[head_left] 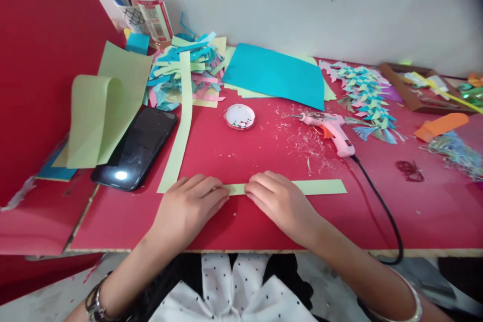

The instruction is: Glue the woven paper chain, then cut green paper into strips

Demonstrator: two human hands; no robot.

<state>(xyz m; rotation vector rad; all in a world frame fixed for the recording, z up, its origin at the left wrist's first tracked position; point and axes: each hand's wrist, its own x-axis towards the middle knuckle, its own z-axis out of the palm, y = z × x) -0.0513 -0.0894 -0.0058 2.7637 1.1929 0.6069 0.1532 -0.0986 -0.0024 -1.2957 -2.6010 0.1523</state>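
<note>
A pale green paper strip [325, 187] lies lengthwise along the near part of the red table. My left hand [190, 198] rests on its left portion, fingers curled and pressed together at the strip. A short gap away, my right hand [281, 204] grips the middle of the same strip in the same way. Both thumbs are hidden beneath the hands. Another pale green strip [183, 126] runs from beside my left hand back to a pile of cut paper pieces [181, 70] in blue, green and pink.
A pink glue gun [328, 128] with a black cord lies at right, near paper scraps. Around it are a round white lid [240, 116], blue paper sheet [277, 75], braided paper garland [364, 93] and brown tray [403, 93]. A black phone [139, 148] and bottle [153, 10] stand left.
</note>
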